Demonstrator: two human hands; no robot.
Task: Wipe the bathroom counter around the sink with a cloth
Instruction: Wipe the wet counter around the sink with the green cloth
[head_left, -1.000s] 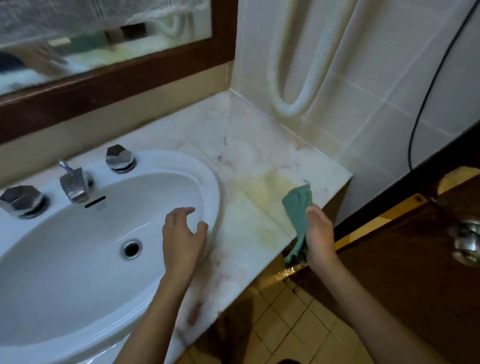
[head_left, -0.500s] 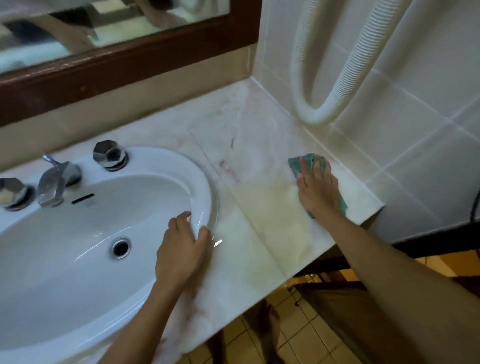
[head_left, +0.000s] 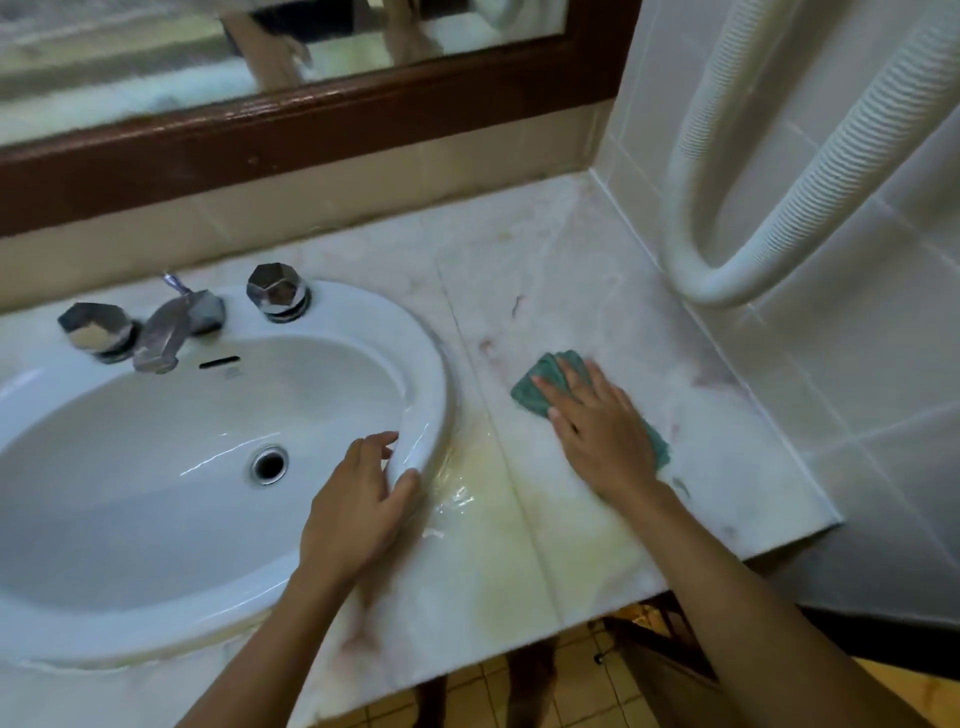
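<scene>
1. A green cloth (head_left: 540, 387) is pressed flat against the marble counter (head_left: 727, 457) by the right hand (head_left: 605, 434), palm down.
2. The fingers (head_left: 563, 382) of that hand are laid out straight and slightly spread over the cloth; nothing is pinched between them.
3. Most of the cloth is covered by the hand. A bunched corner is seen just beyond and to the left of the fingertips, and a narrow strip of green shows along the hand's outer edge, near the wrist.
4. The cloth lies on the counter to the right of the sink (head_left: 426, 364), apart from its rim, and nearer the tiled side wall (head_left: 857, 364) than the mirror (head_left: 156, 67).
5. The left hand (head_left: 358, 514) is set on the front right part of the sink's rim. Its fingers (head_left: 376, 441) are curled loosely together over the rim toward the basin, while the thumb is laid against the rim's outer side.
6. A wet, yellowish patch (head_left: 467, 493) of counter is seen just right of the left thumb, between the two hands.
7. Two faceted chrome knobs (head_left: 275, 291) and a spout (head_left: 166, 332) stand at the back of the sink, well beyond the left fingers.
8. A white ribbed hose (head_left: 810, 171) hangs in a loop on the tiled wall, beyond and to the right of the right fingers.
</scene>
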